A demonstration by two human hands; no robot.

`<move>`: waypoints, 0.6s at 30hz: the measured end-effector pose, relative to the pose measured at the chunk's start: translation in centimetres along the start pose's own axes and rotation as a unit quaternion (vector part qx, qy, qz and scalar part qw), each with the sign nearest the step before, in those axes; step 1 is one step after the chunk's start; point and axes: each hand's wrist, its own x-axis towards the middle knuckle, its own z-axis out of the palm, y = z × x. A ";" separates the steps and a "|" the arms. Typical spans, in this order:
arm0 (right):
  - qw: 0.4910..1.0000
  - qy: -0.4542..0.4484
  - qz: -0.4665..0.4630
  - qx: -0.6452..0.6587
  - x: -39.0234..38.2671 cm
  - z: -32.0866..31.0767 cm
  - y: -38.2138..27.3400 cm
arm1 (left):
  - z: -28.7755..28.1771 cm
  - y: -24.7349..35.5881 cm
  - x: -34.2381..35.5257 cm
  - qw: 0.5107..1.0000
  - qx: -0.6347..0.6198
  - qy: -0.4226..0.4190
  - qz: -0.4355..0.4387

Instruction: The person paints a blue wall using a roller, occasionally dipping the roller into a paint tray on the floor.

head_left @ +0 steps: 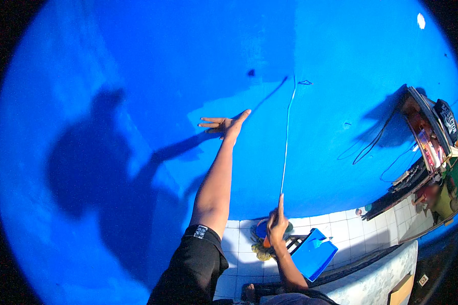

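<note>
Against the blue wall [331, 152], my left hand [228, 124] reaches up with fingers spread and thumb raised, holding nothing. Its palm is at or very near the wall where a darker blue area meets a lighter one. Lower down, my right hand [277, 226] is closed on the bottom end of a thin, light-blue cord or rod [286, 137]. This runs almost straight up to a spot beside the dark patch's vertical edge; whether it is stiff or pulled taut, I cannot tell. My right index finger lies along it.
A blue paint tray [315, 262] with a small turquoise item [320, 242] sits on white floor tiles [351, 229]. Bundled cloth [263, 252] lies behind my right hand. At right are a cluttered wall shelf [427, 134], dangling cords [379, 140], a person [431, 195] and a pale patterned surface [376, 279].
</note>
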 end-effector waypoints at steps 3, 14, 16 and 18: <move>0.996 -0.055 0.054 -0.047 -4.6 -0.7 1.6 | -0.1 -0.4 0.1 1.000 -0.005 0.010 0.019; 0.999 -0.028 0.029 -0.030 -0.5 4.1 -2.5 | 0.4 -1.8 1.4 0.999 -0.007 0.040 0.032; 1.000 0.008 0.013 -0.010 3.3 5.3 -5.1 | 0.4 -1.8 1.5 0.999 -0.003 0.037 0.032; 0.998 0.054 -0.016 -0.028 7.8 6.4 -7.1 | 0.5 -1.8 1.9 0.999 -0.002 0.037 0.034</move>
